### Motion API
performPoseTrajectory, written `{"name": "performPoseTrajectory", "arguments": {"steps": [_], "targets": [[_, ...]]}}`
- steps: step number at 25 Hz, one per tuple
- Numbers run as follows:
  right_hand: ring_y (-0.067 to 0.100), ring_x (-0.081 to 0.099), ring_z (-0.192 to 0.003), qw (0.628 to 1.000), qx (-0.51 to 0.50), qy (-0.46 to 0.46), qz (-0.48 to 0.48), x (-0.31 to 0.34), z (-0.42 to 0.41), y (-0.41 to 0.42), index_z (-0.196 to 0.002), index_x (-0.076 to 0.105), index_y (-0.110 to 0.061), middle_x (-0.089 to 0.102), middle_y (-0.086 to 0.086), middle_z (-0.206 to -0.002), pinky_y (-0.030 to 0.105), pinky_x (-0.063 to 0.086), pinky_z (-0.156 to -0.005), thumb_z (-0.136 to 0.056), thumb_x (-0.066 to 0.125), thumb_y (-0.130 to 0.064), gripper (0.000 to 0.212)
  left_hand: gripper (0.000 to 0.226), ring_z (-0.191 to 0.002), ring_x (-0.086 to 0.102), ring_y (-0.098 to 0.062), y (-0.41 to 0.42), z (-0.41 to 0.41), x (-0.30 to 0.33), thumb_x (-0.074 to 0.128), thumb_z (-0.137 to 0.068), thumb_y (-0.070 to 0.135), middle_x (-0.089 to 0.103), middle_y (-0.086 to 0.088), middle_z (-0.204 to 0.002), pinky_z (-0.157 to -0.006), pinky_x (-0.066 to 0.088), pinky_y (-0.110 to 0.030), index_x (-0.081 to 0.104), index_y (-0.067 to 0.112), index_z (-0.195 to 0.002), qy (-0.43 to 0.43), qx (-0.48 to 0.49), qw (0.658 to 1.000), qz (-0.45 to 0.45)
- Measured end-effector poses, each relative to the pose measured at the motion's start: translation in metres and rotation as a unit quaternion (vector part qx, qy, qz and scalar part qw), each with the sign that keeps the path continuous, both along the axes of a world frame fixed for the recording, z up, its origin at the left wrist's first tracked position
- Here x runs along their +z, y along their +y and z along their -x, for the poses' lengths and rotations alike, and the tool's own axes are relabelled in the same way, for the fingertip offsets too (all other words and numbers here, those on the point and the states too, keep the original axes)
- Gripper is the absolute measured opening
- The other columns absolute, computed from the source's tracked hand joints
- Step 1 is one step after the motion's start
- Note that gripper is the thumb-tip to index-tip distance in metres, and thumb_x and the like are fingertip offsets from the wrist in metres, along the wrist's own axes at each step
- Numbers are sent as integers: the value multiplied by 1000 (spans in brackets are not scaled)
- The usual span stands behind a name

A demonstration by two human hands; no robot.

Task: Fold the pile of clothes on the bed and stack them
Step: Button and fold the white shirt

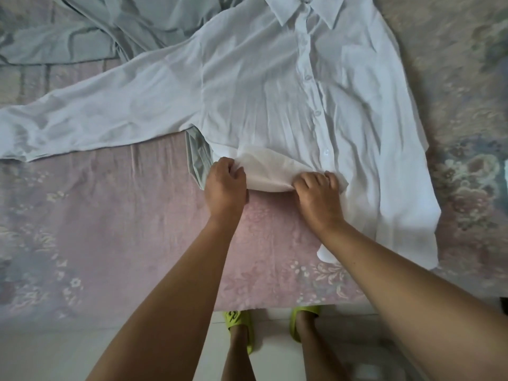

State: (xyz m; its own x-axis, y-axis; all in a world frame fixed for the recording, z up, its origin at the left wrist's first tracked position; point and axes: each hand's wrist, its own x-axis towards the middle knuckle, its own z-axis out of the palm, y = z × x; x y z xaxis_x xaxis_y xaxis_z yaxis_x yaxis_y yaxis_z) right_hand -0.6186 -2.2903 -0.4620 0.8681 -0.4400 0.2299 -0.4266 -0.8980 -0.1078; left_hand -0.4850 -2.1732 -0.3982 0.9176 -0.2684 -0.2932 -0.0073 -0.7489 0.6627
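A white button-up shirt [275, 86] lies face up on the bed, collar at the far edge, its left sleeve stretched out toward the left. My left hand [225, 185] grips the shirt's near hem at its left corner. A hand's width to the right, my right hand [319, 193] grips the same hem beside the button strip. The hem between them is turned up in a small fold. A grey-green garment [82, 31] lies crumpled at the far left, and a strip of it [198, 158] shows under the shirt.
The bed has a pink and grey floral cover [110, 229]; its near edge runs across the bottom of the view. Below it is pale floor, with my feet in lime-green slippers [239, 328].
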Motion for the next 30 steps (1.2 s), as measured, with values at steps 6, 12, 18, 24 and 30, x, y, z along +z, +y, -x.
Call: {"name": "performPoseTrajectory", "arguments": {"steps": [6,12,18,24,30], "targets": [[25,55,-90,993,97,-59,-21,27,56,41,-85,69,-14,64,4,-88,38,40,-80,-81,63,-5,12,13,-74,61,0,58,83,33,58,-88,0,56,-6,-90,-68,48,-11,50,9,-86,88,288,940,162],[24,60,-77,982,161,-35,-92,12,98,79,-84,62,-10,62,5,-84,32,43,-80,-82,51,-4,13,18,-63,60,-23,112,130,7,47,-95,16,60,-15,-76,-52,51,-32,55,6,-82,255,415,865,118],[26,56,-71,986,161,31,3,0,114,96,-82,52,-12,56,4,-74,40,40,-84,-72,56,-3,14,23,-70,57,-25,138,152,-22,45,-96,19,59,-13,-81,-60,52,-32,55,5,-80,337,375,860,77],[28,59,-79,976,202,33,-79,-7,95,98,-86,58,-9,60,8,-82,40,47,-81,-70,60,-3,17,9,-78,62,-28,153,136,-43,54,-90,18,62,-9,-87,-72,57,-46,56,9,-91,172,323,927,83],[36,57,-110,995,76,54,-44,26,142,48,-117,61,-6,58,19,-124,45,48,-93,-84,44,-21,40,51,-87,56,-44,153,163,-26,64,-72,-4,53,-27,-104,-66,46,-44,43,-1,-119,-55,-43,978,-195]]}}
